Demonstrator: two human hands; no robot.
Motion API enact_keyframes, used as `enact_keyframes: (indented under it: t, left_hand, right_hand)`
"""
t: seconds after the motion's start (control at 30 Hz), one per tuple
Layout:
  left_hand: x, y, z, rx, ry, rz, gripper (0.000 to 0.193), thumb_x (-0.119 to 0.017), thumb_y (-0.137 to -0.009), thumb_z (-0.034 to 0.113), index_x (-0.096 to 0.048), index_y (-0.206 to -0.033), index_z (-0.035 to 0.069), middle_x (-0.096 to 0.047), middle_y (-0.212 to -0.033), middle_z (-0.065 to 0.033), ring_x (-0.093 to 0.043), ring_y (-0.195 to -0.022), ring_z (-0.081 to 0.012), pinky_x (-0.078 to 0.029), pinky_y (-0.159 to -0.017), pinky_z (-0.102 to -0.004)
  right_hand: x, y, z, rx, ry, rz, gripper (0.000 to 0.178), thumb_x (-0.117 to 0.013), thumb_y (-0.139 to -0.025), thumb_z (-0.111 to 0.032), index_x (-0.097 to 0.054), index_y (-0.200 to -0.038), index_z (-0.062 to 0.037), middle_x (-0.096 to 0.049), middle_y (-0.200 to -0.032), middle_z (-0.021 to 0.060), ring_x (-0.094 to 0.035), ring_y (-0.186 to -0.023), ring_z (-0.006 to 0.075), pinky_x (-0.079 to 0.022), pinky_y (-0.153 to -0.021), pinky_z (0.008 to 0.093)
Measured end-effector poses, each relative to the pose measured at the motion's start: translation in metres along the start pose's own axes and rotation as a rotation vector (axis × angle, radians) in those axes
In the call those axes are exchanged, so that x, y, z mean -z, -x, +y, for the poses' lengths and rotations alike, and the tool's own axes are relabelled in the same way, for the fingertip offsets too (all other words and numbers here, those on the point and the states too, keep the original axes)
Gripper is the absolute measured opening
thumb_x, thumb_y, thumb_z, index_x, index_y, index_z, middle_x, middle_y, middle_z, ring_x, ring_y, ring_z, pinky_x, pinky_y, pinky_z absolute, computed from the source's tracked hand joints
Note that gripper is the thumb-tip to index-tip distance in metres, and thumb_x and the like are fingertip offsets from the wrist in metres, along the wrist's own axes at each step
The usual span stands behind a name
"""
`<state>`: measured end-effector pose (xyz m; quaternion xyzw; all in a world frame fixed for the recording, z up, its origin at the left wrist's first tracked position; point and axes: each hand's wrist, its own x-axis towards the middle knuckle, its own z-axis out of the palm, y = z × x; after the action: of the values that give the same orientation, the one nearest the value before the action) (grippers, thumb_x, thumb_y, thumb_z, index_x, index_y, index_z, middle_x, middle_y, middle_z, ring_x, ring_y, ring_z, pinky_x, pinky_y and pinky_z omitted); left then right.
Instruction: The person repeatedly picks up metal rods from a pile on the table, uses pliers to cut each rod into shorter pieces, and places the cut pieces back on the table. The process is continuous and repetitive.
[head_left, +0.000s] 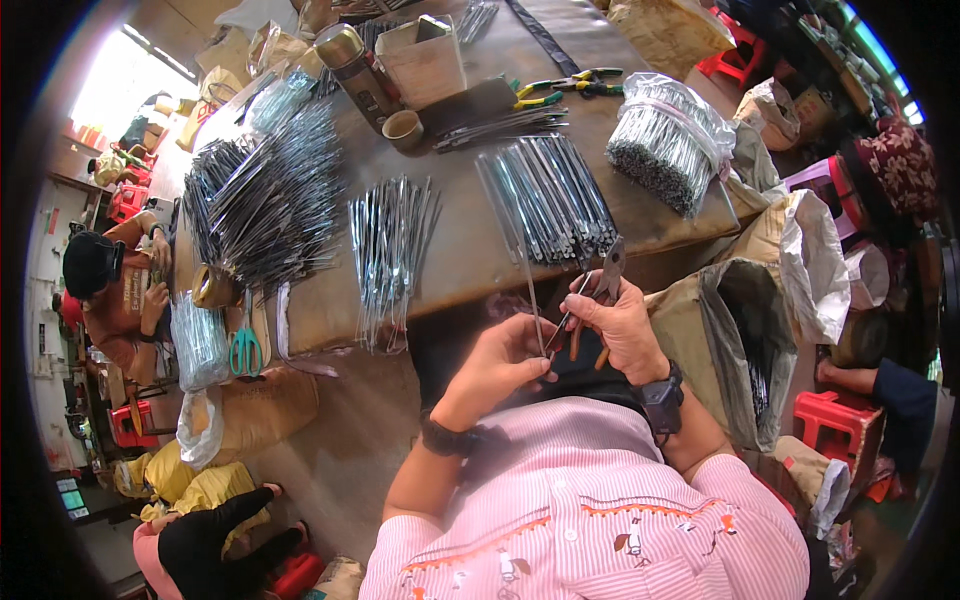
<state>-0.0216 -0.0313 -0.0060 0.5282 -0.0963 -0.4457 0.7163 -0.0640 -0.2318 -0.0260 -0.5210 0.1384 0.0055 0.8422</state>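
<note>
My left hand (508, 358) pinches a thin metal strip (534, 298) that stands nearly upright in front of my chest. Close beside it, my right hand (628, 328) is wrapped round a pair of pliers (611, 272) with orange handles, its jaws pointing up and away from me. Thumb and forefinger of that hand also meet at a thin strip end between the two hands. Just beyond the hands, a row of flat metal strips (555, 200) lies at the table edge. A looser bunch of strips (393, 262) overhangs the edge to the left.
A large heap of strips (265, 190) covers the table's left; a plastic-wrapped bundle (670, 140) sits right. Behind are a thermos (352, 72), cup (403, 130), clear box (422, 62) and yellow-green-handled pliers (565, 88). Teal scissors (245, 350) hang left. An open sack (745, 350) stands right. Other people sit nearby.
</note>
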Motion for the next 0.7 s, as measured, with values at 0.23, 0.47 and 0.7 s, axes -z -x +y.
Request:
enact_keyframes:
  t: [0.23,0.47,0.7]
  left_hand:
    - [-0.003,-0.002,-0.001,0.066,0.183,0.078,0.021,-0.054,-0.097,0.017,-0.060,-0.111,0.003,-0.064,-0.090,-0.0022,-0.062,-0.083,-0.0096,-0.049,-0.072,-0.0242]
    - [-0.003,-0.010,-0.012,0.092,0.218,0.176,0.017,-0.064,-0.092,0.020,-0.056,-0.090,0.005,-0.059,-0.080,-0.0003,-0.050,-0.062,-0.0052,-0.037,-0.050,-0.0186]
    - [-0.002,-0.011,-0.015,-0.065,0.099,0.289,0.014,-0.066,-0.089,0.011,-0.062,-0.099,0.003,-0.058,-0.074,0.0016,-0.048,-0.055,-0.0038,-0.037,-0.049,-0.0175]
  right_hand:
    - [-0.012,0.004,0.010,0.030,0.061,0.069,0.014,-0.067,-0.090,-0.010,-0.061,-0.099,0.0002,-0.068,-0.085,0.0098,-0.065,-0.067,0.0139,-0.054,-0.058,0.0256]
    - [-0.017,0.009,0.014,0.079,0.153,0.071,0.014,-0.065,-0.090,-0.009,-0.062,-0.099,0.0012,-0.068,-0.084,0.0090,-0.063,-0.063,0.0134,-0.052,-0.050,0.0268]
    - [0.021,-0.003,0.022,-0.280,-0.502,0.240,0.036,-0.049,-0.097,-0.031,-0.063,-0.097,0.0021,-0.065,-0.109,0.0196,-0.064,-0.093,0.0269,-0.053,-0.080,0.0355]
